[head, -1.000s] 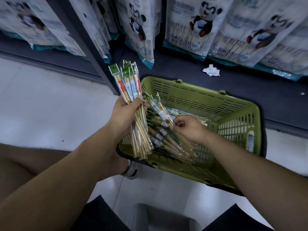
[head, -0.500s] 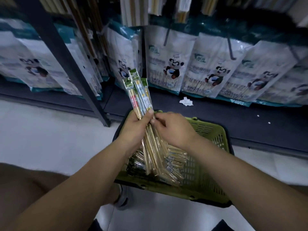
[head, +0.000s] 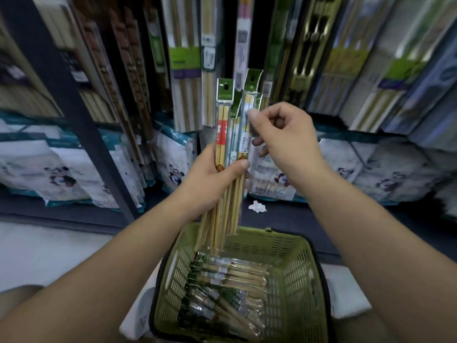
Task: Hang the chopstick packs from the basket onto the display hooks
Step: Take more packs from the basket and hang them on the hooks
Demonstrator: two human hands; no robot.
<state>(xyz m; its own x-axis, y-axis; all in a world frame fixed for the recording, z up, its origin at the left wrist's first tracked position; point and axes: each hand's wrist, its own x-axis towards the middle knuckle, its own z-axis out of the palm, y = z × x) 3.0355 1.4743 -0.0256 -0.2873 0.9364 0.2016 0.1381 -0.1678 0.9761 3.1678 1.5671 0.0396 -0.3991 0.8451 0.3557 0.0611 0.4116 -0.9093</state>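
My left hand point(head: 210, 179) grips a bundle of several chopstick packs point(head: 223, 134) upright in front of the shelves, green header cards with hang holes at the top. My right hand point(head: 284, 137) pinches the upper part of the rightmost pack point(head: 248, 102) between thumb and fingers. Below stands the green plastic basket point(head: 299, 273) on the floor, with several more chopstick packs point(head: 227, 285) lying flat inside. The display hooks themselves are hidden behind hanging goods.
Long chopstick and cutlery packs point(head: 188, 58) hang in rows on the rack ahead. White panda-print bags point(head: 61, 167) line the low shelf. A dark upright post point(head: 64, 100) stands at the left. A crumpled white scrap point(head: 257, 206) lies on the shelf base.
Both hands lifted the bundle from basket height up toward the hanging rows. My right hand went from the basket to the bundle and now pinches the rightmost pack near its top.
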